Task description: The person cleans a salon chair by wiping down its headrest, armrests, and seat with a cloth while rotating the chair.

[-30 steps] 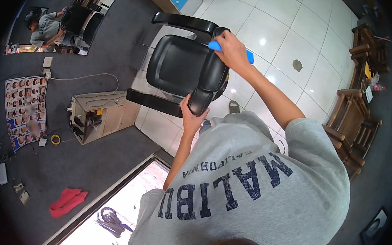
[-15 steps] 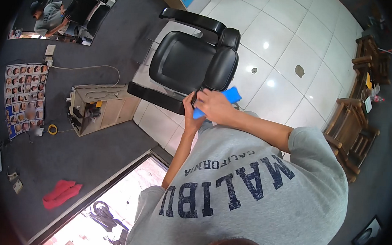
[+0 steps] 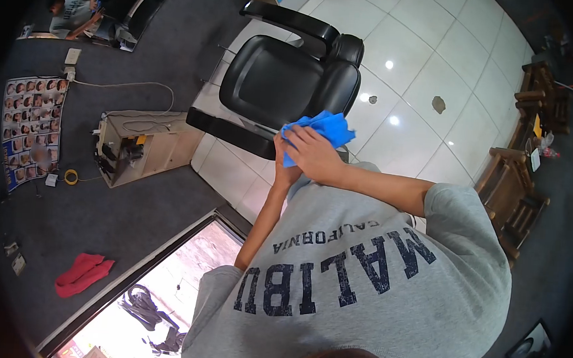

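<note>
A bright blue cloth [image 3: 334, 127] is bunched between my two hands, close to the backrest of a black barber chair [image 3: 276, 73]. My right hand [image 3: 314, 156] lies over the cloth with its fingers curled onto it. From the other side, my left hand [image 3: 284, 167] grips the cloth's lower end; most of its fingers are hidden behind the right hand and the fabric. The near armrest [image 3: 227, 132] of the chair is just beside my left hand.
A wooden cabinet [image 3: 157, 151] with a cable stands left of the chair. A hairstyle poster [image 3: 32, 130], a mirror [image 3: 93, 10] and a red cloth [image 3: 84, 275] are on the dark wall. Wooden benches [image 3: 512, 193] line the right. A doorway [image 3: 161, 289] opens at lower left.
The blue cloth has gone from a narrow folded strip to a wider, crumpled bunch over my hands. The view has shifted slightly. Both hands still hold the cloth.
</note>
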Demonstrator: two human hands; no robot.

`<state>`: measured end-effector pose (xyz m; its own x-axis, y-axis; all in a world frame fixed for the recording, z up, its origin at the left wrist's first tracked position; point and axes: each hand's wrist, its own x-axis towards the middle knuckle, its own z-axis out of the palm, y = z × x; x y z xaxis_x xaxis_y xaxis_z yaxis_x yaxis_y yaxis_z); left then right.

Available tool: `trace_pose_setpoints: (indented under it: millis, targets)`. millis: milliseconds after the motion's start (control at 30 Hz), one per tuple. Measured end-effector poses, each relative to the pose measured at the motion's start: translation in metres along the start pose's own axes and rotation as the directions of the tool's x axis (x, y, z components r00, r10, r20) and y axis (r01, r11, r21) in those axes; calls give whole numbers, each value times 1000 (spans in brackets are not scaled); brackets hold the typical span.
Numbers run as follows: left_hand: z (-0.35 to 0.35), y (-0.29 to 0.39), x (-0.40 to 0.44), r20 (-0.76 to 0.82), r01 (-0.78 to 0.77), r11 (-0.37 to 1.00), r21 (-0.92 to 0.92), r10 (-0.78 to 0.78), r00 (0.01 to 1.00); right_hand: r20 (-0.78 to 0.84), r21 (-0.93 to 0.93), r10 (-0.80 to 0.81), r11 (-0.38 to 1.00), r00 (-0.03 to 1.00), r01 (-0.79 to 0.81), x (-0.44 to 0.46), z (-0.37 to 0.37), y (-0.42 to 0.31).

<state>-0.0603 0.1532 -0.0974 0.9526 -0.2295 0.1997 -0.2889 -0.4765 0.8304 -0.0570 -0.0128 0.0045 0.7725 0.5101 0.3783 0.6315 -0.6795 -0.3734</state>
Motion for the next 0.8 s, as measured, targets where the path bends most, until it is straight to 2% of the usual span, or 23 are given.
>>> trace_pose_setpoints:
  millis: [100, 200, 233, 300, 367, 433, 500, 533, 600, 633, 733, 800]
  targets:
    - [-2, -3, -3, 13, 43, 996, -83, -42, 999, 45, -60, -35, 997, 998, 38, 6, 12, -2]
    - [-6, -22, -16, 139, 96, 993, -68, -86, 987, 73, -309, -22, 950, 997, 43, 24, 40, -7]
    - [-5, -37, -23, 198, 108, 993, -46, -97, 975, 210, -358, 28, 933, 977, 50, 31, 45, -11]
    - [-9, -64, -36, 318, 125, 992, 4, -120, 941, 455, -443, 152, 893, 877, 75, 53, 46, -25]
    - [-12, -75, -42, 338, 150, 987, -63, -120, 933, 546, -486, 251, 872, 799, 59, 66, 74, -29]
    - [-17, -69, -42, 266, 180, 952, -248, -112, 957, 657, -465, 308, 884, 688, 48, 81, 91, -28]
    - [-30, -93, -61, 208, 111, 993, -45, -100, 973, 789, -371, 297, 928, 538, 30, 94, 102, -28]
    - [-34, -107, -69, 172, 76, 996, 54, -84, 982, 799, -389, 317, 920, 511, 37, 98, 109, -28]
    - [-56, -108, -64, 243, 147, 988, 52, -156, 957, 816, -425, 356, 904, 456, 54, 101, 139, -24]
    - [-69, -108, -61, 281, 187, 981, 55, -195, 940, 794, -450, 386, 892, 469, 28, 100, 154, -21]
    - [-94, -143, -55, 320, 186, 982, 35, -187, 929, 717, -520, 471, 852, 515, -55, 84, 212, -4]
    - [-113, -158, -44, 373, 219, 974, 48, -221, 901, 713, -507, 478, 857, 513, -94, 83, 214, -7]
